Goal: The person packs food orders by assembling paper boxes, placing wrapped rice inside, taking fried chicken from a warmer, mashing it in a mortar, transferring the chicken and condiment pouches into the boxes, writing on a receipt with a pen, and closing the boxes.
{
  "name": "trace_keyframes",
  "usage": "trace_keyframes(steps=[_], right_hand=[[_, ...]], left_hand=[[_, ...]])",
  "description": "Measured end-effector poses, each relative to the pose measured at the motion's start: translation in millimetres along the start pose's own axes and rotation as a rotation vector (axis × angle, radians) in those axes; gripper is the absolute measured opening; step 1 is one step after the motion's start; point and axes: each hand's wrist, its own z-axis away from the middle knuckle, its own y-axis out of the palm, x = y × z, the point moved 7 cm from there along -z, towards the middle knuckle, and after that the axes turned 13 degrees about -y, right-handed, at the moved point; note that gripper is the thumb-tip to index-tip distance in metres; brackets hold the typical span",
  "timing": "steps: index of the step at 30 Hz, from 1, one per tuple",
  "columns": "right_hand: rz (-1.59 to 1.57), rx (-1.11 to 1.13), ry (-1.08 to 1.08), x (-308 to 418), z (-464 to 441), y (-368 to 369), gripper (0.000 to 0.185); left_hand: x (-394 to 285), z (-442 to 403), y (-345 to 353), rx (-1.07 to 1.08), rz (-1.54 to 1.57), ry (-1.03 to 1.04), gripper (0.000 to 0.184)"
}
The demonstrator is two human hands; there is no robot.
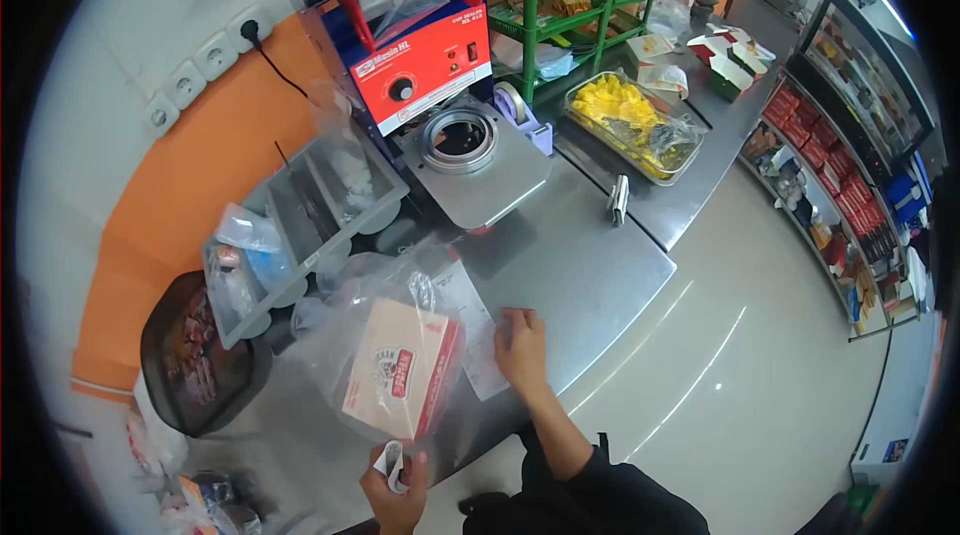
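Note:
A tan and red food box (385,375) with a printed logo sits inside a clear plastic bag (335,345) on the steel counter. My left hand (398,497) is closed around a curled piece of white paper (391,465), just in front of the box. A long white paper slip (470,330) lies flat on the counter, partly covered by the bag's right side. Beside that slip's right edge rests my right hand (522,350), thumb and fingers a little apart. Whether its thumb touches the paper is hard to tell.
A red cup sealing machine (420,70) stands behind the bag. To the left are a grey divided tray (320,235) and a dark container (195,355). A tray of yellow items (635,120) and a green rack (530,25) are farther back. The counter edge (620,325) runs along the right.

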Motion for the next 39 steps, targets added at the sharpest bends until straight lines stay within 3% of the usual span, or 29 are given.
trace_keyframes(steps=[2,4,5,6,7,9,11,13,15,18,20,24,26,27,29,33,35,37,39], right_hand=[[0.189,0.020,0.011,10.6,-17.6,10.3,0.030],[0.211,0.032,0.017,11.4,-28.9,22.0,0.030],[0.246,0.041,0.022,10.6,-32.4,26.2,0.030],[0.242,0.045,0.020,9.4,-34.8,29.9,0.030],[0.279,0.067,-0.046,11.7,-38.3,35.2,0.028],[0.314,0.094,-0.130,7.5,-36.8,46.5,0.026],[0.051,0.120,0.062,-24.8,-21.7,52.0,0.023],[-0.070,0.023,0.078,-0.6,-28.0,-15.3,0.018],[-0.340,-0.190,-0.018,56.5,-31.8,-69.5,0.013],[-0.592,-0.085,-0.183,152.5,-11.1,-70.8,0.014],[-0.719,0.048,-0.327,225.3,10.8,-48.4,0.015],[-0.977,0.355,-0.575,371.6,102.2,4.9,0.016],[-1.097,0.453,-0.722,443.0,171.3,20.0,0.015],[-1.181,0.529,-0.713,475.2,207.6,27.9,0.014],[-1.307,0.670,-0.733,538.5,286.0,39.3,0.013],[-1.534,0.838,-0.620,633.3,397.9,59.2,0.017],[-1.608,0.934,-0.600,678.5,463.3,60.3,0.022],[-1.775,1.268,-0.388,722.6,523.1,69.3,0.034],[-1.855,1.328,-0.343,768.5,559.6,85.8,0.032]], left_hand=[[35.6,8.7,-0.1,-0.052,-0.010,-0.144,0.020],[54.8,18.2,-3.0,-0.084,-0.142,-0.132,0.018],[61.1,21.7,-4.4,-0.104,-0.264,-0.119,0.033],[54.9,20.9,-4.8,-0.109,-0.266,-0.122,0.033],[53.3,19.2,-6.5,-0.105,-0.095,-0.207,0.018],[51.3,18.8,-6.5,-0.114,0.090,-0.291,0.020],[51.4,20.4,-9.8,-0.103,0.093,-0.295,0.020],[54.2,23.1,-17.5,-0.124,0.131,-0.245,0.020],[43.8,34.3,-28.1,-0.166,0.186,-0.210,0.020],[21.3,48.2,-57.7,-0.119,0.377,-0.175,0.041],[-2.6,72.1,-92.7,-0.132,0.606,-0.058,0.044],[19.8,146.6,-196.9,-0.466,0.543,0.040,0.040],[72.1,196.8,-235.7,-0.533,0.281,-0.013,0.035],[91.5,227.1,-258.5,-0.624,0.286,-0.021,0.035],[137.4,288.9,-300.7,-0.764,0.597,-0.064,0.024],[193.7,395.0,-361.5,-1.086,0.728,-0.159,0.023],[222.9,464.7,-393.4,-1.362,0.838,-0.195,0.023],[247.8,523.5,-416.8,-1.505,0.893,-0.259,0.024],[256.3,563.0,-451.7,-1.652,0.829,-0.230,0.024]])
